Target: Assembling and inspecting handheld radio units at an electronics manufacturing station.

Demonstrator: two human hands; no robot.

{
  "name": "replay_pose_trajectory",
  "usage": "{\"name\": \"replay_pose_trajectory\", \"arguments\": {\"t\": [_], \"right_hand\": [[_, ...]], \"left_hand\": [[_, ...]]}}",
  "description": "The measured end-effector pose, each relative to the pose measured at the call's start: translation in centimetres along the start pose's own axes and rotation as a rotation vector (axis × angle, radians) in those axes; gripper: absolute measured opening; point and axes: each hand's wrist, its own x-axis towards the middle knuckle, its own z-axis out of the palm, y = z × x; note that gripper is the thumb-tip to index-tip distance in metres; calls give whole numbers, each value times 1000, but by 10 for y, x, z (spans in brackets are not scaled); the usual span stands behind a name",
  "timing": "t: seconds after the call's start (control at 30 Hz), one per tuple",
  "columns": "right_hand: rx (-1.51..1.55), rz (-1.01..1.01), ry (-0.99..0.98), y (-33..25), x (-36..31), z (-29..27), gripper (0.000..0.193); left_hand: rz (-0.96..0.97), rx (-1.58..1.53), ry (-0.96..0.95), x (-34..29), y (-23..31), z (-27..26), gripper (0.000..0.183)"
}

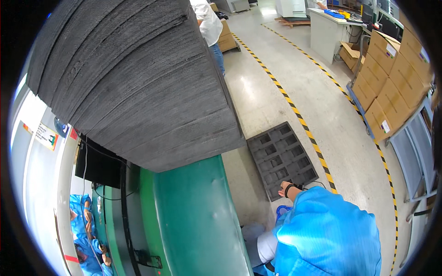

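Observation:
My right hand [284, 188], in a blue sleeve with a black wrist strap, is at the near edge of a black foam tray [282, 158]. Its fingers look curled closed on that edge, though they are small in the picture. Rows of rectangular pockets cover the tray, which shows over the floor right of the green bench; whether it rests there I cannot tell. My left hand is out of view. A tall stack of dark grey foam sheets [152, 106] rises on the far part of the green-topped bench [193, 211].
Yellow-and-black striped tape [294, 108] marks the floor. Cardboard boxes [391, 87] stand stacked on a blue cart at the right. Beyond the foam stack stands a person in white [207, 23]. People in blue [85, 230] sit at the lower left.

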Motion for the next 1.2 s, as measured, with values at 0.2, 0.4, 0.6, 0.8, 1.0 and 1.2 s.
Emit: {"name": "replay_pose_trajectory", "arguments": {"t": [0.2, 0.4, 0.6, 0.8, 1.0, 1.2], "right_hand": [[-238, -606, -357, -56, -54, 65, 10], [-127, -1383, -656, -162, -280, 126, 19], [263, -2295, -769, -131, -597, 103, 22], [542, -3114, -270, -113, -841, 84, 65], [-444, -3181, 379, -130, -929, 125, 100], [-399, -3248, 349, -110, -921, 144, 102]], "left_hand": [[54, 8, 112, -6, -50, 31, 25], [29, -27, 84, -4, -26, 16, 22], [-37, -41, 71, -8, -60, 28, 27], [51, -81, 37, -17, -64, 24, 29], [62, -74, 109, -18, -57, 24, 23], [55, -67, 168, -25, -57, 26, 18]]}}
